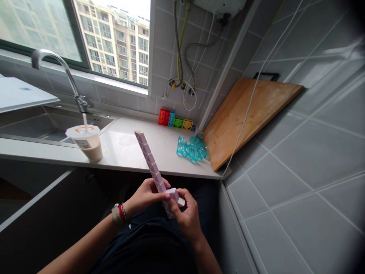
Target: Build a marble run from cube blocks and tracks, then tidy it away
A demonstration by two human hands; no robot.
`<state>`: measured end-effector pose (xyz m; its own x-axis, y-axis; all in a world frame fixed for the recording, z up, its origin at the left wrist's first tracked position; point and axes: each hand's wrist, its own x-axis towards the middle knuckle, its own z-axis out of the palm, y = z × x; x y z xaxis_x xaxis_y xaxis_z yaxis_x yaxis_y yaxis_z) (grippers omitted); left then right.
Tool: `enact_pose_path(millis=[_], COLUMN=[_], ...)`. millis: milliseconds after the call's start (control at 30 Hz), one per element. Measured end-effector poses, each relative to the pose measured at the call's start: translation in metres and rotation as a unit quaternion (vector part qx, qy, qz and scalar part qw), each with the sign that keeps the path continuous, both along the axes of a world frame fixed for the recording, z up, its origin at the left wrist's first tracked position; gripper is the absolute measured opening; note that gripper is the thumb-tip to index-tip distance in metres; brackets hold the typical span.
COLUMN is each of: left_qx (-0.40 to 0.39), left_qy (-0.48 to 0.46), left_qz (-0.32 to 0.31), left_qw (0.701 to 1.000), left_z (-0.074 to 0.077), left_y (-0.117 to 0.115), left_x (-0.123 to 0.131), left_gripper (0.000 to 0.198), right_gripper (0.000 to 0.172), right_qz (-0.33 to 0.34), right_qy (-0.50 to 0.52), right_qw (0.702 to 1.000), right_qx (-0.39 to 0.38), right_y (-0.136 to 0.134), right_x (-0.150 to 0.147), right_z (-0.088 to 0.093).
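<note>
Both hands hold a lilac-and-white folding snake puzzle [150,160] over my lap, in front of the counter edge. Its long straight section of wedge-shaped pieces points up and to the left. My left hand [150,195] is closed round the middle of the puzzle, thumb on top. At the lower end, my right hand [186,215] grips the folded part, where a lilac block and a white end stick out between thumb and fingers. The fingers cover some of the folded pieces. A watch and a red band circle my left wrist.
On the white counter [137,152] stand a lidded drink cup [89,142], a turquoise translucent plastic piece [194,148] and a row of coloured blocks [175,120]. A wooden board [248,114] leans at right, with a white cable across it. The sink [65,118] and tap [64,62] lie left.
</note>
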<state>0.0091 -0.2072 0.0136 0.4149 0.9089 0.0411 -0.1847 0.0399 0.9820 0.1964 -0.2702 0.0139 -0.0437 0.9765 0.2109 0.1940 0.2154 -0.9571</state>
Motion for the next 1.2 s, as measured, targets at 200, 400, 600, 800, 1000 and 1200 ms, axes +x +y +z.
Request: enact_pose_path(millis=[200,400,600,800,1000,1200], left_qx=[-0.021,-0.007,0.0,-0.074,-0.134,-0.136], left_qy=[0.007,0.033,0.069,-0.018,-0.058,-0.052], left_qz=[-0.002,-0.029,-0.047,-0.064,-0.094,-0.103], left_qw=[1.0,0.999,0.996,0.995,0.985,0.984], left_z=[-0.009,-0.01,-0.011,-0.014,-0.016,-0.011], left_y=[-0.002,0.011,0.016,0.009,0.008,0.009], left_x=[0.013,0.009,0.001,0.001,-0.002,-0.004], left_gripper=[0.04,0.045,0.036,0.036,0.037,0.038], right_gripper=[0.029,0.029,0.032,0.03,0.027,0.024], right_qz=[-0.001,-0.036,-0.003,0.03,0.032,0.041], right_qy=[0.06,0.017,0.036,0.028,0.007,-0.044], right_qw=[0.998,0.999,0.998,0.998,0.999,0.998], right_qx=[-0.033,-0.023,-0.053,-0.037,-0.024,0.027], right_y=[-0.003,0.001,0.006,0.008,0.009,0.01], right_x=[0.003,0.017,0.024,0.022,0.021,0.024], right_z=[-0.003,-0.002,-0.008,-0.005,-0.001,0.002])
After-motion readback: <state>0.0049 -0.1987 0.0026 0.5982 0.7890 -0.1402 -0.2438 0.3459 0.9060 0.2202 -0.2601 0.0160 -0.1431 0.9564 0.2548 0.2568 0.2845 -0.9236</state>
